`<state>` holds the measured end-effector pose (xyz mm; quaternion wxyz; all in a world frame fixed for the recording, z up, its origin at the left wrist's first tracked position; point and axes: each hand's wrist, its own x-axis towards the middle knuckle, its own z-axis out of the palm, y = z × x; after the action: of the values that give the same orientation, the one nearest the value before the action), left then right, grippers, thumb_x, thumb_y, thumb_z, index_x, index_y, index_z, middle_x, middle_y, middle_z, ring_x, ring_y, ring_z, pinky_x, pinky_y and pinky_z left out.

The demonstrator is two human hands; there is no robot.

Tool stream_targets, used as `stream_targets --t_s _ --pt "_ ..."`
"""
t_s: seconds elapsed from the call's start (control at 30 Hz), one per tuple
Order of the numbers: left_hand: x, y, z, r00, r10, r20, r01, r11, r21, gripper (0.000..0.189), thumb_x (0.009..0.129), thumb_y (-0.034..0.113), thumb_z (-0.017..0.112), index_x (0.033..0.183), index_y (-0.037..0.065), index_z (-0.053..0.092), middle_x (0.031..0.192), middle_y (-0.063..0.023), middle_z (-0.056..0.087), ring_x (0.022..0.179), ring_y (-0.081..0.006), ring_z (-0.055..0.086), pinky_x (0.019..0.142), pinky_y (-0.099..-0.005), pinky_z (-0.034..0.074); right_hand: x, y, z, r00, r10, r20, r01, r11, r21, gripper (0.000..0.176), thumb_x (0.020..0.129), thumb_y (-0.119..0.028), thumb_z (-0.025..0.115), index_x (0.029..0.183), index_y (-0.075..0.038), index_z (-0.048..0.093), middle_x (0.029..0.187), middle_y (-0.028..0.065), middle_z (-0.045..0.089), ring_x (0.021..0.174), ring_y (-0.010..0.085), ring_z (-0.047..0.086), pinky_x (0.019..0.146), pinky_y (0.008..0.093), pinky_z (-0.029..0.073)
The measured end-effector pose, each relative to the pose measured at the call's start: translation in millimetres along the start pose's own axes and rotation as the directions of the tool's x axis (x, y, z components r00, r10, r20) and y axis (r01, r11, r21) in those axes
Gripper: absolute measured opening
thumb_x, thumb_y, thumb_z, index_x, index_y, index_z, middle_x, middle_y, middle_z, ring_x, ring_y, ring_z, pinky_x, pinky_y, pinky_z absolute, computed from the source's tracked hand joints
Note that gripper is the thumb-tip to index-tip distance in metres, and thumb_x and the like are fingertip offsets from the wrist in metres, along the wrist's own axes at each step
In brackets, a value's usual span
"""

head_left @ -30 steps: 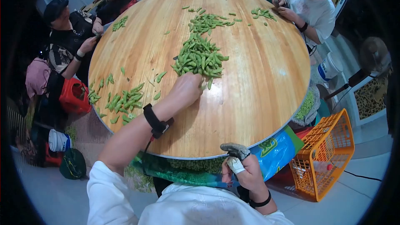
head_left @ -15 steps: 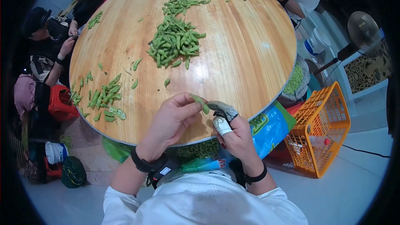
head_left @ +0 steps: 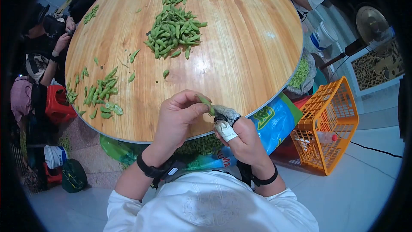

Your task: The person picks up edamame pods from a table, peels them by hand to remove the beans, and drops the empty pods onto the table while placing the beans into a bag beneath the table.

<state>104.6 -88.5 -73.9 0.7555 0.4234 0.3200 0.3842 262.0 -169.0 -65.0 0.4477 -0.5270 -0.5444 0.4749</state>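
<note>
Near the table's front edge, my left hand pinches one green bean pod between thumb and fingertips. My right hand is closed beside it, with grey and white wraps on its fingers, and meets the pod's lower end. Whether the right fingers grip the pod is hidden by the wraps. A large pile of pods lies further back on the round wooden table. A smaller group of pods is to the left.
An orange crate stands right of the table, by a blue bag. Shelled beans fill a sack behind it. A fan is at far right. Other people sit at the left and back right; a red stool is at left.
My right hand has turned slightly and its wrapped fingers have closed in on the pod's end. The view has shifted a little, so the table and piles appear higher and further left.
</note>
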Motion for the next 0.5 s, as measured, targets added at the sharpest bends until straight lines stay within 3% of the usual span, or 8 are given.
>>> stream_targets --t_s 0.13,0.27,0.33,0.37,0.4,0.43,0.47,0.5 --pt "-2.7 3.9 6.5 1.000 0.014 -0.011 -0.013 0.997 0.082 0.009 0.079 -0.001 0.062 0.088 0.001 0.063 0.084 -0.0030 0.064 0.075 -0.0076 0.057 0.068 -0.0199 0.044 0.1 -0.1 0.8 0.997 -0.046 -0.065 0.041 0.997 -0.073 0.022 0.084 -0.008 0.049 0.102 0.003 0.054 0.076 0.0166 0.056 0.068 0.0300 0.056 0.064 0.0338 0.045" --pt "-2.6 7.0 7.3 0.999 -0.014 0.038 0.010 0.996 0.087 0.009 0.080 -0.002 0.060 0.088 0.000 0.063 0.084 -0.0036 0.064 0.077 -0.0086 0.057 0.072 -0.0214 0.045 -0.8 5.9 0.9 0.996 -0.035 -0.084 0.027 0.995 -0.095 0.024 0.084 -0.008 0.049 0.104 0.003 0.054 0.073 0.0155 0.055 0.065 0.0276 0.056 0.062 0.0336 0.045" --pt "0.3 5.8 3.5 0.997 -0.019 0.073 0.011 0.994 0.105 0.009 0.080 -0.003 0.060 0.088 -0.001 0.063 0.084 -0.0040 0.064 0.078 -0.0090 0.058 0.072 -0.0219 0.046 -0.5 7.9 0.1 0.997 -0.019 -0.076 0.021 0.999 0.026 0.022 0.084 -0.008 0.050 0.103 0.003 0.055 0.070 0.0150 0.054 0.061 0.0250 0.054 0.058 0.0331 0.044" --pt "3.9 4.1 -1.5 0.983 -0.044 0.180 0.021 0.992 0.125 0.009 0.080 -0.003 0.060 0.088 -0.001 0.062 0.083 -0.0041 0.063 0.078 -0.0091 0.058 0.073 -0.0219 0.046 -0.9 9.3 -2.2 0.997 -0.015 -0.077 0.017 1.000 0.025 0.022 0.084 -0.008 0.050 0.103 0.003 0.055 0.070 0.0150 0.054 0.061 0.0250 0.054 0.058 0.0331 0.044" --pt "7.0 3.7 -4.3 0.956 -0.068 0.285 0.027 0.989 0.146 0.009 0.080 -0.003 0.059 0.089 -0.001 0.062 0.082 -0.0042 0.062 0.078 -0.0093 0.058 0.073 -0.0219 0.046 -1.4 11.2 -6.1 0.988 0.150 0.023 -0.149 0.938 0.313 0.021 0.084 -0.007 0.050 0.102 0.002 0.055 0.070 0.0147 0.053 0.061 0.0237 0.053 0.058 0.0326 0.044" --pt "8.7 4.9 -4.9 0.956 -0.068 0.285 0.027 0.989 0.145 0.009 0.080 -0.003 0.059 0.089 -0.001 0.062 0.082 -0.0042 0.062 0.078 -0.0093 0.058 0.073 -0.0219 0.046 -1.4 13.0 -7.8 0.948 0.273 0.166 -0.319 0.769 0.554 0.020 0.084 -0.007 0.050 0.101 0.002 0.056 0.069 0.0145 0.053 0.060 0.0223 0.053 0.057 0.0320 0.044" --pt "10.1 6.7 -5.2 0.947 -0.156 0.282 0.146 0.988 0.053 0.009 0.080 -0.002 0.060 0.089 -0.001 0.061 0.081 -0.0040 0.062 0.078 -0.0091 0.058 0.073 -0.0219 0.046 -1.2 15.0 -6.3 0.948 0.273 0.166 -0.318 0.770 0.553 0.020 0.084 -0.007 0.050 0.101 0.002 0.056 0.069 0.0145 0.053 0.060 0.0223 0.053 0.057 0.0320 0.044" --pt "11.1 8.3 -4.7 0.927 -0.241 0.288 0.263 0.964 -0.039 0.009 0.080 -0.001 0.060 0.089 -0.001 0.060 0.081 -0.0039 0.061 0.078 -0.0089 0.057 0.072 -0.0219 0.046 -0.8 16.9 -4.0 0.963 0.260 0.071 -0.265 0.866 0.424 0.018 0.084 -0.007 0.050 0.100 0.001 0.056 0.070 0.0163 0.054 0.060 0.0252 0.055 0.057 0.0325 0.045"
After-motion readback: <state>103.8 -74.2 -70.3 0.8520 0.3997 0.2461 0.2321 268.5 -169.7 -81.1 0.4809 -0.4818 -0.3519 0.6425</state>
